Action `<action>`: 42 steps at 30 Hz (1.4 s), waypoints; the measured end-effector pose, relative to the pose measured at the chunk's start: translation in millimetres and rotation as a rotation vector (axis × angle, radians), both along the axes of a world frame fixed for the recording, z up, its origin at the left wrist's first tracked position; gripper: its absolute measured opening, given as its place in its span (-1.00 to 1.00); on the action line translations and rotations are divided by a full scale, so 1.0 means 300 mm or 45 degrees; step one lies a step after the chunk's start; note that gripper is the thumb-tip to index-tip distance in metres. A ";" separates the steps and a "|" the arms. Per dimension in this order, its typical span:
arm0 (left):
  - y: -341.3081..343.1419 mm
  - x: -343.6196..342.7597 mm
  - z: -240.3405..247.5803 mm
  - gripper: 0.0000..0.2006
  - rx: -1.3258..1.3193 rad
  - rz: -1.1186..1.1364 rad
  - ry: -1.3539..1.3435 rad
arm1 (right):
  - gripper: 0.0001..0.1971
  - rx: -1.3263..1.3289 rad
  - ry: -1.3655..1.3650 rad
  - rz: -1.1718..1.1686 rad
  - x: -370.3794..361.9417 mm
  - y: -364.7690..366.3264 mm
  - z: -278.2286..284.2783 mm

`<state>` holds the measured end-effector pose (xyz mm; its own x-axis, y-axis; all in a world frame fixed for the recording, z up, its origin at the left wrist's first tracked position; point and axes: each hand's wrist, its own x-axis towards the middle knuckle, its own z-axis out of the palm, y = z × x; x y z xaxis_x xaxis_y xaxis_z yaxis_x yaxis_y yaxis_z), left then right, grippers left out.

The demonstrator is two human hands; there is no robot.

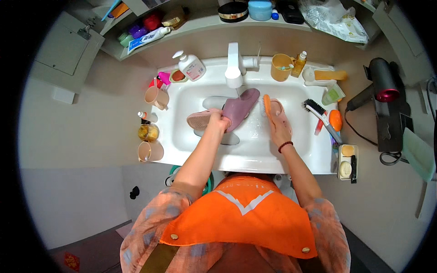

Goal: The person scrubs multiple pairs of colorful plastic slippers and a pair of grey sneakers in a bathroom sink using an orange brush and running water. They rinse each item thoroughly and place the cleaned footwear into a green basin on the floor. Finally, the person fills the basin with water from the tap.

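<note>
My left hand (221, 122) is closed on the heel end of a purple slipper (240, 109), held under the tap (234, 68). A thin stream of water falls toward it. My right hand (279, 132) grips an orange-handled scrub brush (267, 107), its pale bristles facing left, apart from the purple slipper. Beneath the brush and that hand lies a pink slipper (283, 117). Another pink slipper (200, 120), ridged sole showing, is beside my left hand. Grey flat shapes (231, 139), perhaps soles, lie in the white sink (182, 98), partly hidden by my left hand and the slippers.
Along the left rim stand a soap pump bottle (192, 67), cups (156, 97) and jars. At the back is a tan mug (281, 67). A hairbrush (322, 119) and soap dish (347, 163) are on the right, near a hair dryer (384, 82). A crowded shelf (200, 25) runs above.
</note>
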<state>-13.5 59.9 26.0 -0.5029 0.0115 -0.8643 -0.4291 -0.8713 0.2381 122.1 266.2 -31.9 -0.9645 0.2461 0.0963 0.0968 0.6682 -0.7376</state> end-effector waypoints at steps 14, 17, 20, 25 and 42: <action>-0.189 0.145 0.011 -0.76 0.154 -0.587 0.377 | -0.65 -1.891 -0.668 -0.286 -0.186 -0.350 0.109; -0.238 0.145 -0.012 -0.80 -0.154 -0.945 0.515 | -0.66 -1.811 -0.674 -0.250 -0.192 -0.366 0.111; -0.227 0.147 0.014 -0.81 -0.430 -0.978 0.455 | -0.64 -1.819 -0.648 -0.335 -0.176 -0.393 0.144; -0.169 0.154 -0.038 -0.84 -0.102 -0.539 0.316 | -0.55 -1.566 -0.692 -0.320 -0.135 -0.345 0.230; -0.215 0.244 -0.028 -0.85 0.106 -0.252 0.104 | -0.43 0.190 -0.212 0.298 -0.186 -0.051 -0.028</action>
